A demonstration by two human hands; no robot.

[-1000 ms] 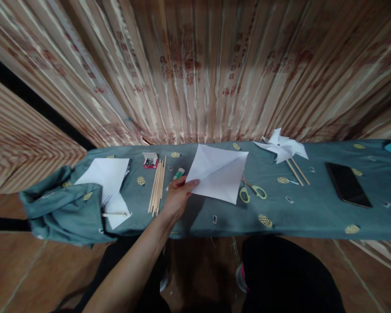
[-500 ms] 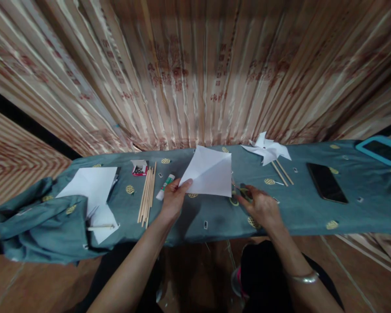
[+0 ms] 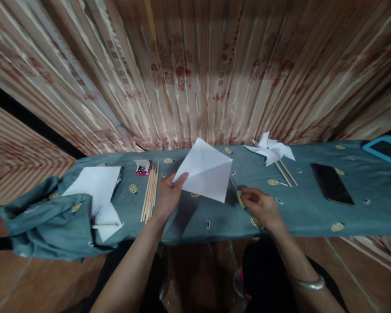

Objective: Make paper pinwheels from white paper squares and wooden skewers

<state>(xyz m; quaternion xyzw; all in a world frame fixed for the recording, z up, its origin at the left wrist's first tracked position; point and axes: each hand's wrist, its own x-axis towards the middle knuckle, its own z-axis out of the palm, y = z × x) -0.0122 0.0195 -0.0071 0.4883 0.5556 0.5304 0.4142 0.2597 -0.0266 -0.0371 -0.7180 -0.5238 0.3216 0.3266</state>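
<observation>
My left hand (image 3: 167,195) pinches the left corner of a creased white paper square (image 3: 206,170) and holds it tilted above the teal cloth. My right hand (image 3: 259,204) is closed around the yellow-handled scissors (image 3: 239,198), just right of the paper's lower corner; most of the scissors are hidden under my fingers. A silver bangle (image 3: 308,283) sits on my right wrist.
A long table under a teal cloth (image 3: 306,208) runs along a striped curtain. On it lie a bundle of wooden sticks (image 3: 150,191), a small red box (image 3: 142,168), white sheets (image 3: 96,184), a finished paper pinwheel (image 3: 271,150), a black phone (image 3: 332,183) and a teal-cased tablet (image 3: 386,150).
My right hand came into view and closed on the scissors lying on the cloth. My left hand lifted and tilted the paper square a little higher.
</observation>
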